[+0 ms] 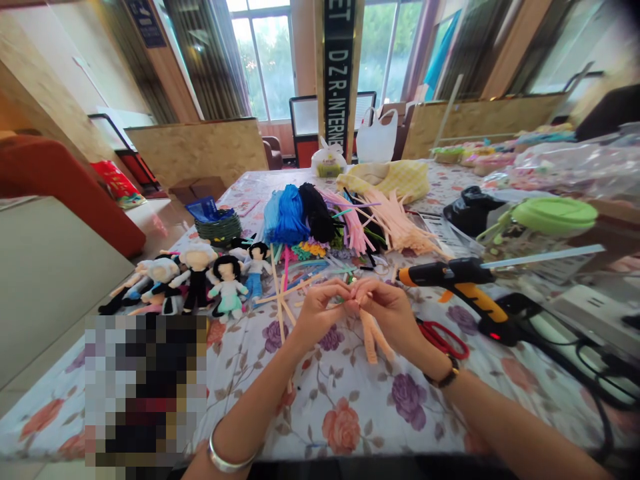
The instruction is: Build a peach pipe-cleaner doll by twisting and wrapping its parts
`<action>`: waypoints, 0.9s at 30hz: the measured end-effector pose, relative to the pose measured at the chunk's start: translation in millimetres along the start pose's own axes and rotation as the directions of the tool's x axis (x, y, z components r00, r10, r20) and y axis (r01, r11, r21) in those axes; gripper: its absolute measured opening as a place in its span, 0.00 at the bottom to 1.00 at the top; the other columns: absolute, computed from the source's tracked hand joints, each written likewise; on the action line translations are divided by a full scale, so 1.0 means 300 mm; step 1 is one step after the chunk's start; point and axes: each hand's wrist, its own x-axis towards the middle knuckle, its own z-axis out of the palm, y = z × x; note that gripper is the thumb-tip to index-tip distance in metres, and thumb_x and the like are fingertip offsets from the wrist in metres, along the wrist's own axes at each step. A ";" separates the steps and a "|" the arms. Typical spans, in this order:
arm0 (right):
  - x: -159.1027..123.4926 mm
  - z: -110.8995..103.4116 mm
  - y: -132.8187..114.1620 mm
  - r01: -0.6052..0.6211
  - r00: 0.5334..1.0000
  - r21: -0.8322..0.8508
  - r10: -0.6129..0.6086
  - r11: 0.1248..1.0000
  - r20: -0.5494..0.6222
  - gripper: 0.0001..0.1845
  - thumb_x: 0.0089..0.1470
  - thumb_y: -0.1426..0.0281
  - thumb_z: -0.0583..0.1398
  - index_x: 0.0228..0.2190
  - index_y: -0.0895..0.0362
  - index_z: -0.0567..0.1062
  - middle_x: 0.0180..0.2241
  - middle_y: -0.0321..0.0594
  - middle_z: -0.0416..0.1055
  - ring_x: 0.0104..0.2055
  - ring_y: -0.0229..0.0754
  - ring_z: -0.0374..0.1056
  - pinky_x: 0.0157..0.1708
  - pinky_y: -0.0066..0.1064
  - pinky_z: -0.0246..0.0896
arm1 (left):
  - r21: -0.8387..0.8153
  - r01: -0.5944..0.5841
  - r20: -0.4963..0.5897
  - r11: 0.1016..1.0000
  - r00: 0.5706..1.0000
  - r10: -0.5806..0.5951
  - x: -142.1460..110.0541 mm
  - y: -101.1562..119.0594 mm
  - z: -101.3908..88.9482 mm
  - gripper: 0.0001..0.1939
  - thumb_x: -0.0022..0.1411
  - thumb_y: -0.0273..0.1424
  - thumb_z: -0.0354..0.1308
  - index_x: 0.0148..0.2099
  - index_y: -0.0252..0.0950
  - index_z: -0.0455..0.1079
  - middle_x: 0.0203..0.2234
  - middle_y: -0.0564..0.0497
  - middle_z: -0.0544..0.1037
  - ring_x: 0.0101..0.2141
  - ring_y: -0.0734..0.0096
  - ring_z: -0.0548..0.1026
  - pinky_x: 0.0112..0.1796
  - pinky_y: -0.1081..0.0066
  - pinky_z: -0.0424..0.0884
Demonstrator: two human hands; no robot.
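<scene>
Both hands pinched together on the peach pipe-cleaner piece

My left hand (327, 305) and right hand (385, 308) are nearly closed, fingertips pinching the top of the peach piece (371, 340); its two strands hang below my right fingers. Red-handled scissors (453, 341) lie beside my right wrist; the glue gun (460, 290) sits farther right. Small dolls (227, 280) lie left, beyond my left hand; pipe-cleaner bundles (295, 217) lie farthest.
</scene>
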 end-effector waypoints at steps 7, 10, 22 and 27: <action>0.023 -0.030 -0.032 0.145 0.989 -0.380 -0.123 0.913 0.081 0.02 0.54 0.70 0.60 0.31 0.54 0.73 0.31 0.38 0.72 0.36 0.40 0.67 0.36 0.33 0.63 | -0.019 0.033 -0.079 0.999 0.996 -0.034 -0.005 0.012 -0.002 0.11 0.51 0.35 0.63 0.22 0.34 0.71 0.25 0.51 0.71 0.29 0.73 0.68 0.34 0.71 0.64; 0.038 -0.048 -0.034 0.288 0.957 -0.499 -0.225 0.817 0.185 0.02 0.54 0.71 0.59 0.31 0.54 0.73 0.30 0.38 0.72 0.36 0.40 0.67 0.35 0.32 0.64 | -0.006 0.030 -0.082 1.000 0.996 -0.030 -0.007 0.006 -0.003 0.11 0.52 0.34 0.63 0.23 0.34 0.71 0.25 0.52 0.71 0.29 0.73 0.68 0.34 0.71 0.63; 0.048 -0.079 -0.028 0.557 0.823 -0.641 -0.456 0.528 0.339 0.08 0.56 0.79 0.55 0.34 0.54 0.69 0.31 0.40 0.72 0.37 0.41 0.65 0.38 0.35 0.66 | 0.004 0.043 -0.030 0.999 0.999 -0.043 -0.005 0.010 0.007 0.07 0.54 0.33 0.62 0.27 0.35 0.75 0.28 0.51 0.73 0.32 0.73 0.70 0.36 0.72 0.64; 0.038 -0.061 -0.035 0.531 0.820 -0.663 -0.516 0.527 0.246 0.10 0.55 0.80 0.55 0.31 0.53 0.69 0.28 0.39 0.72 0.35 0.40 0.65 0.36 0.35 0.65 | 0.009 0.028 -0.007 1.000 1.000 -0.028 -0.004 0.018 0.011 0.09 0.54 0.33 0.62 0.25 0.34 0.74 0.26 0.51 0.73 0.31 0.72 0.70 0.37 0.71 0.64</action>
